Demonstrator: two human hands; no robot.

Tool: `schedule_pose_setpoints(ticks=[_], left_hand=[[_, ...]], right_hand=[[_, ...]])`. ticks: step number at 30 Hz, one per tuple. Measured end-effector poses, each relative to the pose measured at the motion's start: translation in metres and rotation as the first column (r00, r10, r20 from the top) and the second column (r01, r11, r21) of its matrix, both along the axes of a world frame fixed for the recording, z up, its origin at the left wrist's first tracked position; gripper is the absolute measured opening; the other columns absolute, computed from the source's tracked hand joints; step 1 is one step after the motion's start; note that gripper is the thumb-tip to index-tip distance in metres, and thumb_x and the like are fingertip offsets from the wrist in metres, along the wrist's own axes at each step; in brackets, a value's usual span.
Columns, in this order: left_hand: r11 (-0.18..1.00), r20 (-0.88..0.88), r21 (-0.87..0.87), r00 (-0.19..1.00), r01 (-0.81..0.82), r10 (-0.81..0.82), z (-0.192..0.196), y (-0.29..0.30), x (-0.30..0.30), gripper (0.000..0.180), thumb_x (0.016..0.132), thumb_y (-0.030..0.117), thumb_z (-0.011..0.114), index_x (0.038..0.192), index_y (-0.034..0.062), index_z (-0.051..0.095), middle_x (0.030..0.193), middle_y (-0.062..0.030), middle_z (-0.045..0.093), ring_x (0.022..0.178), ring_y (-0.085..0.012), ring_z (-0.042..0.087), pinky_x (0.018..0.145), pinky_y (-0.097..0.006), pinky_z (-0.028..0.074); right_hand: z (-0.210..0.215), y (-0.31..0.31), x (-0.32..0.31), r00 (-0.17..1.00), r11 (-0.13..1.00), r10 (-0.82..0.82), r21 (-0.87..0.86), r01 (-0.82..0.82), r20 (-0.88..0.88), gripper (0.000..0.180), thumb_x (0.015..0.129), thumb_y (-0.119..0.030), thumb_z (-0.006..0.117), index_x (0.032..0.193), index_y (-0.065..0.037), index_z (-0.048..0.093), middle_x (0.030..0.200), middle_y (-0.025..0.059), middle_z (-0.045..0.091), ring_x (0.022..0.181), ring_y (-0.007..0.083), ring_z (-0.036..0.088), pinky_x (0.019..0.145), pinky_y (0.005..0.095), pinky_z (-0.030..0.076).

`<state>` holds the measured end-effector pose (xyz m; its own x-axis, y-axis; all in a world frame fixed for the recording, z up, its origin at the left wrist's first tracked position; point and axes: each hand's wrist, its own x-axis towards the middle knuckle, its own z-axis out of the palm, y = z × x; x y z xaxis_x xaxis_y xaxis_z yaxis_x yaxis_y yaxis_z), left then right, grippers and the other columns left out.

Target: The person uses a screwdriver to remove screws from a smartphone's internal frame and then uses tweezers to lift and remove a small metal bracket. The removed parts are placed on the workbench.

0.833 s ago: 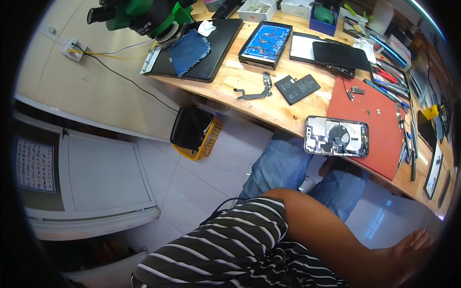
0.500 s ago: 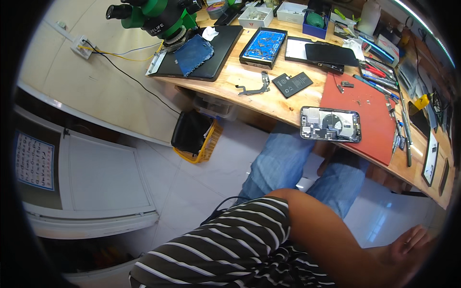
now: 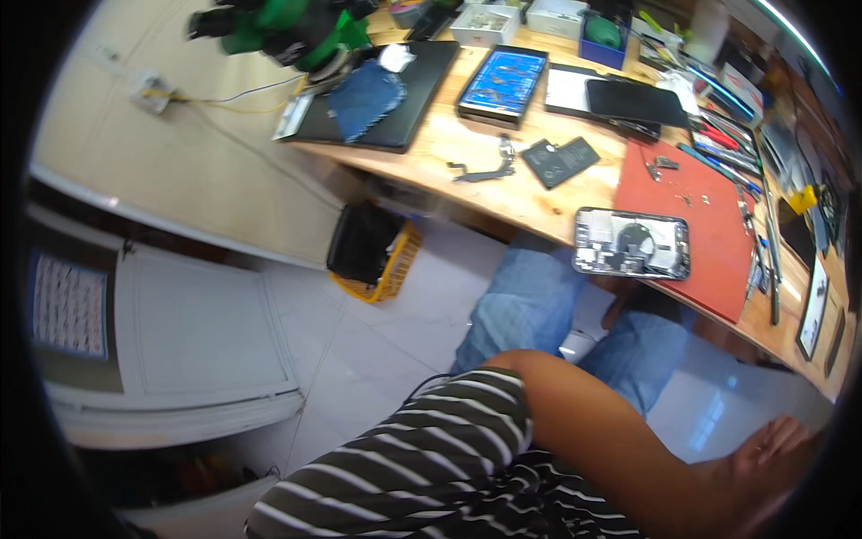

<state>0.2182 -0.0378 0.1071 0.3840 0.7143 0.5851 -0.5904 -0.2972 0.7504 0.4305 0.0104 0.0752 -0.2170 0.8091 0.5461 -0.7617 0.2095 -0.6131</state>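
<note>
My left arm crosses my body toward the lower right. My left hand (image 3: 765, 446) is there with its fingers curled, well away from the bench; what they hold, if anything, is hidden. Skin at the dark rim overlaps it, and no fingers of my right hand show. Closest on the bench lies an opened smartphone (image 3: 632, 242), its inner parts facing up, partly on a red mat (image 3: 718, 260) and overhanging the front edge. Left of the mat are a black phone battery (image 3: 560, 162) and a dark flex cable (image 3: 485, 171). Small parts (image 3: 664, 163) sit on the mat.
A green microscope (image 3: 278, 36) stands at the far left over a black pad (image 3: 422, 99) with a blue cloth (image 3: 366, 101). Behind lie a blue tray (image 3: 505, 79) and a black phone (image 3: 637, 102). Tools (image 3: 774, 251) line the right; a yellow basket (image 3: 395, 265) stands on the floor.
The view has shifted slightly, so the bench things appear a little further right and lower, with some blur. The opened phone and my arm keep their places.
</note>
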Motion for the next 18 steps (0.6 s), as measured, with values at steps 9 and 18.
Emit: schedule_pose_setpoints(ticks=[9,18], left_hand=[[0.566,-0.696,0.667,-0.135,-0.485,0.705,-0.066,0.003,-0.159,0.080,0.068,0.035,0.099,0.135,0.0068,0.066,0.145,-0.0192,0.060,0.133,-0.0419,0.056,0.112,-0.053,0.045],[0.650,-0.838,0.516,-0.174,-0.558,0.516,-0.080,0.009,-0.187,0.089,0.064,0.010,0.095,0.146,0.0098,0.059,0.143,-0.0154,0.062,0.132,-0.0381,0.057,0.115,-0.051,0.040]], right_hand=[[-0.049,0.012,-0.083,0.869,0.935,-0.336,0.018,0.354,0.364,0.051,0.118,-0.047,0.042,0.088,-0.007,0.051,0.068,0.0027,0.045,0.048,0.0114,0.031,0.049,0.0256,0.037],[-0.065,0.028,-0.142,0.726,0.926,-0.198,-0.117,0.358,0.659,0.025,0.100,-0.003,0.077,0.118,0.010,0.065,0.096,0.0146,0.073,0.085,0.0192,0.076,0.078,0.0290,0.063]])
